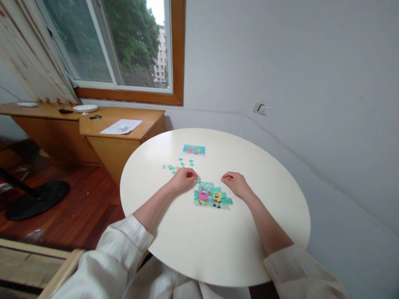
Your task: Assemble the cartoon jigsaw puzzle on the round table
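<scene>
A partly assembled jigsaw puzzle (pixel 212 196) with cartoon figures on a teal background lies on the round white table (pixel 193 236). My left hand (pixel 185 179) is at its upper left, thumb and finger pinched on a small teal puzzle piece (pixel 198 180) by the puzzle's edge. Off the upper right edge is my right hand (pixel 237 183), its fingertips pinched together; a tiny pale bit shows there, too small to name. Several loose puzzle pieces (pixel 171 168) are scattered beyond my left hand. A picture card (pixel 193 150) showing the same figures lies farther back.
Behind the table at left stands a wooden desk (pixel 152 118) with a sheet of paper (pixel 121 126) and a white plate (pixel 85 108). A window (pixel 137 45) is above it. A wall socket (pixel 262 109) is on the wall. A black round base (pixel 37 199) stands on the floor.
</scene>
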Motion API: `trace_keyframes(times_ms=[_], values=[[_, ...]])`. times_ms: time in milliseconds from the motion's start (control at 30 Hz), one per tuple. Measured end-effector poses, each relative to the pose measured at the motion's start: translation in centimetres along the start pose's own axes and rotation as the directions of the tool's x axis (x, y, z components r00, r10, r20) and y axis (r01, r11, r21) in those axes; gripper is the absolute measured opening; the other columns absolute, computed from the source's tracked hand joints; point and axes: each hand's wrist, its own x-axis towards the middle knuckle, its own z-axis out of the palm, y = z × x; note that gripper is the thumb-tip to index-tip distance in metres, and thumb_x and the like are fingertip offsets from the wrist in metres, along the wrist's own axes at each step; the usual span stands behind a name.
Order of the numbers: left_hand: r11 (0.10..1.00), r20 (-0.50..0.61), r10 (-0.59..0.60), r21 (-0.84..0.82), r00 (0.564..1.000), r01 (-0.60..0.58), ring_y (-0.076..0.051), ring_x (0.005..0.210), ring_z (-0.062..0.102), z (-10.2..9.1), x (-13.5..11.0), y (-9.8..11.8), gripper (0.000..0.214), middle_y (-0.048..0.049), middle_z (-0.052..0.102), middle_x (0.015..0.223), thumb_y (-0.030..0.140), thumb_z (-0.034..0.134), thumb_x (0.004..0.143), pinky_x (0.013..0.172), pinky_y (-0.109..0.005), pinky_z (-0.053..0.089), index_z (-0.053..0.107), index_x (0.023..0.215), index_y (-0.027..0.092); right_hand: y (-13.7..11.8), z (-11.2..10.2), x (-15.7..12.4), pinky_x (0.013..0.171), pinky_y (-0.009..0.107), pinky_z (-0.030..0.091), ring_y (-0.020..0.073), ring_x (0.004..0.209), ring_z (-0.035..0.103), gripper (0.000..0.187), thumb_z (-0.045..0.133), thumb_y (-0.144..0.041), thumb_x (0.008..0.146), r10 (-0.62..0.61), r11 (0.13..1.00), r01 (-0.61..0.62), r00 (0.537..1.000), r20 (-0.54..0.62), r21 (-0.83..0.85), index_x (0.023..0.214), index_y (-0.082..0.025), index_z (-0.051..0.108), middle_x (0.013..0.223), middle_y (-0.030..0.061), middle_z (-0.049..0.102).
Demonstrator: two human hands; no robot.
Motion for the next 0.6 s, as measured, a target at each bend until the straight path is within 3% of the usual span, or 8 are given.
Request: trace_keyframes(times_ms=[600], values=[[0.995,-0.05,0.023,0.094,0.998,-0.019,-0.01,0.055,0.049,-0.12,0.11,0.16,0.008,-0.0003,0.061,0.058,0.01,0.055,0.066,0.057,-0.022,0.038,0.063,0.063,0.012,0.03,0.02,-0.02,0.056,0.024,0.039,0.0128,0.057,0.054,0.015,0.058,-0.029,0.066,-0.009,1.0,0.009,1.0,0.002,0.001,0.07,-0.016,0.066,0.063,0.0019,0.064]])
